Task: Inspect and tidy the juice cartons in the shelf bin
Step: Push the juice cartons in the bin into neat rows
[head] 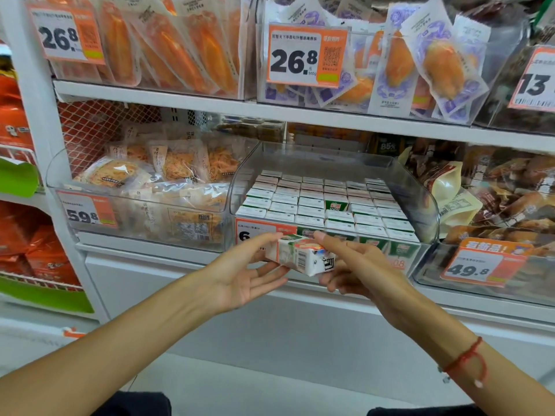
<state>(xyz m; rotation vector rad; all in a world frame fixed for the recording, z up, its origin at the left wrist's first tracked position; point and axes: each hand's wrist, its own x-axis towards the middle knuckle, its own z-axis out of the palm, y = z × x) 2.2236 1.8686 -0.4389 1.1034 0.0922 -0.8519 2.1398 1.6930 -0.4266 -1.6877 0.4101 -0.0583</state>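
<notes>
White carton (301,256): held on its side between both hands, just in front of the bin
Left hand (246,270): fingers cupped under its left end
Right hand (356,265): fingers gripping its right end
Clear bin (420,202): rows of upright juice cartons (312,202) behind

The juice carton (300,255) held in front of the bin is white with green, a red and orange picture, and black marks on its end. The cartons (312,202) in the clear bin (420,205) have white tops and green sides. Price tags (306,55) are orange and white with big black numbers. At the shelf's (180,100) top left corner, the packets (168,46) are orange. Other packets (435,64) are white with purple patterns. A red string (468,358) circles the right wrist.
</notes>
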